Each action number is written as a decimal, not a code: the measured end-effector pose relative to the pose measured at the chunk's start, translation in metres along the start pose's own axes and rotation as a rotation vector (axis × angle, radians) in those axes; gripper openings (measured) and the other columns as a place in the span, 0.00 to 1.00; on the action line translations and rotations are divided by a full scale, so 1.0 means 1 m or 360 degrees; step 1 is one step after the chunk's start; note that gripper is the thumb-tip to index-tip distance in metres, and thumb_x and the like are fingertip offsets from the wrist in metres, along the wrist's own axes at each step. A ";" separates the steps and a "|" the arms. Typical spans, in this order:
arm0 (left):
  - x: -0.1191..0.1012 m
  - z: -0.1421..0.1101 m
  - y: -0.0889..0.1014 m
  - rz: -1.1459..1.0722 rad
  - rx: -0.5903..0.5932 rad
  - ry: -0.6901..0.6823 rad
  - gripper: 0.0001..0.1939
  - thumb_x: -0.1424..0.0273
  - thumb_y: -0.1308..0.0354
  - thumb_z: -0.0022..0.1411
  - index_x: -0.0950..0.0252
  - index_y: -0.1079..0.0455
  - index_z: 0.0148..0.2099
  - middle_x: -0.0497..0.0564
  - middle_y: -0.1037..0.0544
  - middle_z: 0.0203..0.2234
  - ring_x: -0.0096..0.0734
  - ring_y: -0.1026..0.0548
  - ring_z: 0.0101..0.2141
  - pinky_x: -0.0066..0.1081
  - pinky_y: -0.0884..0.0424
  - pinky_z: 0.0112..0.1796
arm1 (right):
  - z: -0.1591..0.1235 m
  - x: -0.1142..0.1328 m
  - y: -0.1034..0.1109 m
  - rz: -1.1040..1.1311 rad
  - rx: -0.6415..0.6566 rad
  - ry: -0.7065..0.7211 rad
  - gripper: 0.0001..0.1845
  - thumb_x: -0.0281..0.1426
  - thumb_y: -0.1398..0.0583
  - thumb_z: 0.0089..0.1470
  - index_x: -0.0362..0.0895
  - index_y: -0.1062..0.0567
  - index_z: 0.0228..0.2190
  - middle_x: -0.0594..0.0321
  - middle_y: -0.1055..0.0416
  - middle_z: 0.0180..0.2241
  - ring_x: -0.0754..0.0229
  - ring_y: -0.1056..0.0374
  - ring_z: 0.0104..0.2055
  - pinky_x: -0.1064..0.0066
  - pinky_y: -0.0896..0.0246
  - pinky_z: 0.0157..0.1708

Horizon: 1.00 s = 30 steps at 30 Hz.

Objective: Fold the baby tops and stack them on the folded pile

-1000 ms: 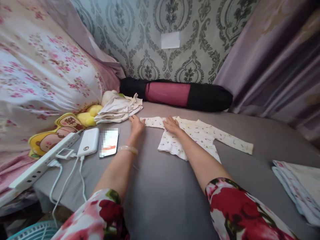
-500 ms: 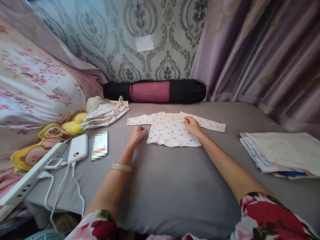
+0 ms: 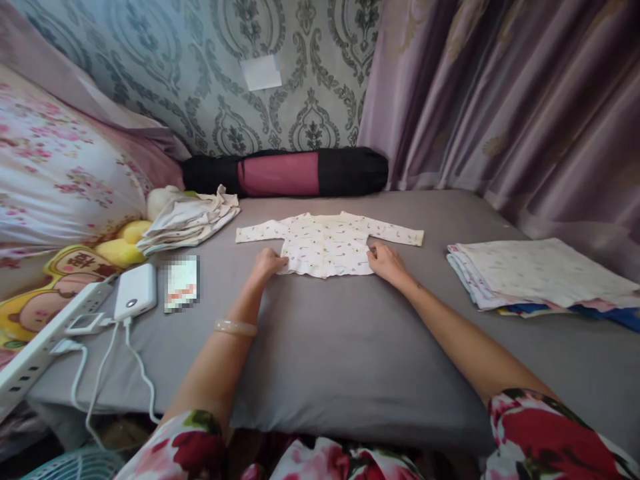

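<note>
A small white long-sleeved baby shirt (image 3: 325,247) with a tiny scattered print lies flat on the grey bed sheet (image 3: 320,353), its sleeves stretched out to both sides. At its lower left side edge, my left hand (image 3: 269,263) has its fingers closed in a pinch on the cloth. Opposite it, my right hand (image 3: 390,263) pinches the right side edge near the hem. The fingertips of both hands are partly hidden. A pale bangle (image 3: 236,327) circles my left wrist.
Folded pale clothes (image 3: 190,220) lie at the back left, and a folded cloth stack (image 3: 540,273) at the right. A white power bank (image 3: 135,291), a power strip (image 3: 55,340) and cables are on the left. A black and maroon roll (image 3: 280,173) lies along the wall.
My right hand has come down from the shirt's upper right front to its lower right edge. My left hand has closed in on the left edge. The view has shifted slightly right.
</note>
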<state>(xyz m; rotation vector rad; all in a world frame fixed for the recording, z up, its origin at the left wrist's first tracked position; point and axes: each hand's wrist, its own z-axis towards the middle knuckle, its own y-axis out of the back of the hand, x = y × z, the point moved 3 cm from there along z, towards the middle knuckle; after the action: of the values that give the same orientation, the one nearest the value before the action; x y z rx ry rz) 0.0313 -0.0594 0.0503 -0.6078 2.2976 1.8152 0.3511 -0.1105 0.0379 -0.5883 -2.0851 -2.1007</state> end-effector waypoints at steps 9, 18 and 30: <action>-0.001 -0.006 0.002 -0.0005 -0.0156 -0.0169 0.08 0.65 0.45 0.60 0.65 0.31 0.36 0.54 0.22 0.36 0.36 0.26 0.40 0.29 0.34 0.38 | -0.020 0.016 0.004 -0.0167 0.0054 0.0002 0.23 0.35 0.52 0.63 0.43 0.37 0.58 0.46 0.27 0.46 0.46 0.30 0.47 0.60 0.38 0.44; 0.015 -0.011 -0.005 0.0291 -0.0179 -0.0480 0.15 0.61 0.53 0.68 0.64 0.37 0.50 0.57 0.23 0.39 0.42 0.26 0.42 0.33 0.35 0.39 | -0.021 0.012 0.002 -0.0374 0.0102 0.0189 0.23 0.34 0.56 0.65 0.47 0.33 0.57 0.49 0.26 0.46 0.46 0.30 0.47 0.60 0.40 0.44; -0.001 -0.009 0.008 0.0666 -0.0175 -0.0674 0.24 0.66 0.48 0.63 0.67 0.41 0.60 0.64 0.30 0.52 0.50 0.33 0.53 0.40 0.38 0.51 | -0.014 0.015 0.012 -0.0521 0.0228 0.0228 0.21 0.33 0.54 0.62 0.45 0.28 0.51 0.47 0.26 0.45 0.47 0.30 0.48 0.59 0.39 0.45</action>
<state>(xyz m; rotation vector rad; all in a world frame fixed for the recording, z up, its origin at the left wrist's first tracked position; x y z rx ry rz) 0.0302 -0.0661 0.0604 0.2564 2.1469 2.0060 0.3385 -0.1223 0.0549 -0.0780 -2.3520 -2.0492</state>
